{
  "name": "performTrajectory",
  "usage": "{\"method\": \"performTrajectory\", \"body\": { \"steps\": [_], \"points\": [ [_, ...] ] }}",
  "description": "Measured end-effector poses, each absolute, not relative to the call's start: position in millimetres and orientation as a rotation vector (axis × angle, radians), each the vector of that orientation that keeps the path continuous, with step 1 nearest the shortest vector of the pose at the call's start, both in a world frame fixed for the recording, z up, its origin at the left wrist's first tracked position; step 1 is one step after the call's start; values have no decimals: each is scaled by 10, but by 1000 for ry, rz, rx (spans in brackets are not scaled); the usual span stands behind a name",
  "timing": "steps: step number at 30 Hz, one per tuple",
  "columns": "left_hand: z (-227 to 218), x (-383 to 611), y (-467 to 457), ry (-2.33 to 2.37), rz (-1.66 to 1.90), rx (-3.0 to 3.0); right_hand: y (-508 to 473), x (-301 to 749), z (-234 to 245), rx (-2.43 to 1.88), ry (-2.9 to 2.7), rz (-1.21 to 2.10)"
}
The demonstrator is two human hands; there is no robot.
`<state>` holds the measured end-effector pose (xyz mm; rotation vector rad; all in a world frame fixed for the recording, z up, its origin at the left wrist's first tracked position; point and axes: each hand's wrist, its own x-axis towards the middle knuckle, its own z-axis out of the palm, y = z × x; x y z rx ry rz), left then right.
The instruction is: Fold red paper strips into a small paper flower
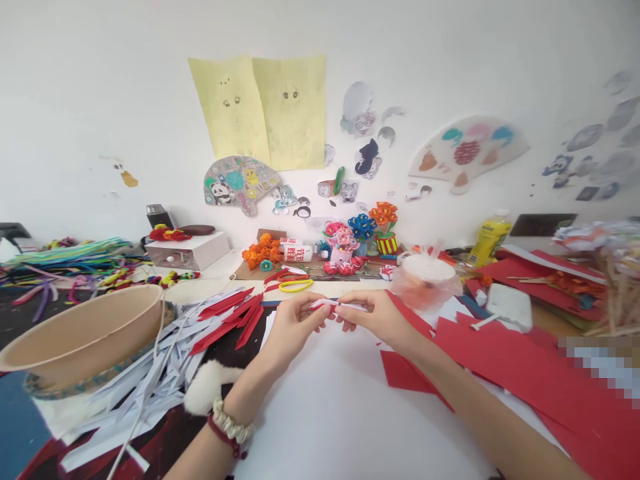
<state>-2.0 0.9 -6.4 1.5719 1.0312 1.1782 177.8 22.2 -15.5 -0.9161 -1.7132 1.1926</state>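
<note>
Head view: the left hand (293, 327) and the right hand (377, 319) meet above a white sheet (330, 400), well to the right of the tan bowl (80, 337). Each hand pinches one end of a narrow red-and-white paper strip (337, 305) between thumb and fingertips, the other fingers curled in. The strip lies nearly level between them, held off the sheet. The left wrist wears a cream scrunchie (231, 423) with a dark red band.

Right beside the bowl, on its right, lies a heap of cut strips (165, 367), white and red, with a white pompom (207, 387) at the heap's near edge. Further right of the bowl, past both hands, red paper sheets (500, 367) cover the table. Behind the hands, to the bowl's far right, a yellow loop (296, 285) lies flat, and a plastic-wrapped tub (426, 280) stands beyond it. Behind the bowl sits a white box (187, 250); left of that, a bundle of pipe cleaners (65, 257). Small craft flowers (360, 230) stand at the wall, up and right of the bowl. Above them two yellow drawings (265, 110) hang.
</note>
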Motion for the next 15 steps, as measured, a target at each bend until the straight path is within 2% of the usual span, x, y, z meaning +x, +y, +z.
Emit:
{"method": "performTrajectory", "body": {
  "steps": [9,15],
  "points": [
    [-42,35,-37,1012,1228,1558,256,1852,-167,-812,-1757,1263],
    [-39,56,-50,979,1265,1517,270,1923,-151,-816,-1791,1187]
  ]
}}
